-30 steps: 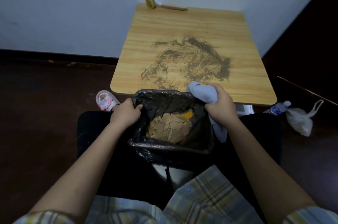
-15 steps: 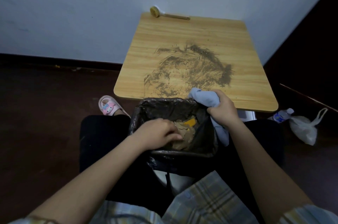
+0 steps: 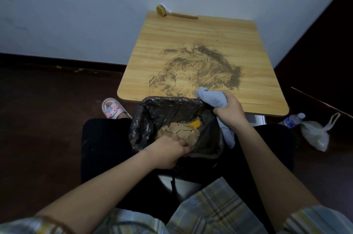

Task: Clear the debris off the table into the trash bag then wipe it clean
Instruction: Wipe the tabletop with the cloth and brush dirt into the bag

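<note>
A black trash bag [image 3: 145, 119] stands open on my lap, just below the table's near edge. Inside lie tan broken pieces [image 3: 177, 130] and an orange scrap [image 3: 195, 124]. My left hand [image 3: 169, 152] is at the bag's near rim, fingers curled over the edge. My right hand [image 3: 230, 110] grips a light blue cloth [image 3: 212, 98] at the bag's right rim; the cloth's tail hangs down outside. The wooden table [image 3: 191, 31] bears a dark smear of dirt [image 3: 202, 69] across its middle and near part.
A round brush with a wooden handle [image 3: 162, 10] lies at the table's far edge by the wall. On the dark floor are a pink slipper [image 3: 112, 108] at left, and a water bottle [image 3: 292, 119] and a white plastic bag [image 3: 315, 134] at right.
My left hand left the bag's left rim and came across to its near rim, over the debris. My right hand kept its hold on the cloth.
</note>
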Action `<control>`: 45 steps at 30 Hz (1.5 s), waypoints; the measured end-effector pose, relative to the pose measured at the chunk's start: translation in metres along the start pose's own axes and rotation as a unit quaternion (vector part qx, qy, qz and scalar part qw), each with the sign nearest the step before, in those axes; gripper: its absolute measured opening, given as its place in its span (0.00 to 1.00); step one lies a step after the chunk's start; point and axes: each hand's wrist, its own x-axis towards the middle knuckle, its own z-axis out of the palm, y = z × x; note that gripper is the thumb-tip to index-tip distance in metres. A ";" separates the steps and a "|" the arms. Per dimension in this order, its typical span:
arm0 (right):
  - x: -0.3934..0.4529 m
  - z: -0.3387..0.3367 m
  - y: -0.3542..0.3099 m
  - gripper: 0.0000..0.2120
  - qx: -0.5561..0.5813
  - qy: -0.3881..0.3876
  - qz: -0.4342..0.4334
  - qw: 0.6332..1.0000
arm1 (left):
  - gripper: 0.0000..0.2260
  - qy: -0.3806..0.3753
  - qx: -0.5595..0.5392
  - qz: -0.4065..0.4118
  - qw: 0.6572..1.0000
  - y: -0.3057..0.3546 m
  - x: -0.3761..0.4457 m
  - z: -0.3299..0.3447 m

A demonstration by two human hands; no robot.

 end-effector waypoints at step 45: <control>0.035 0.019 -0.060 0.22 -0.154 0.088 -0.183 0.967 | 0.18 -0.054 -0.006 -0.032 0.998 -0.032 0.017 0.036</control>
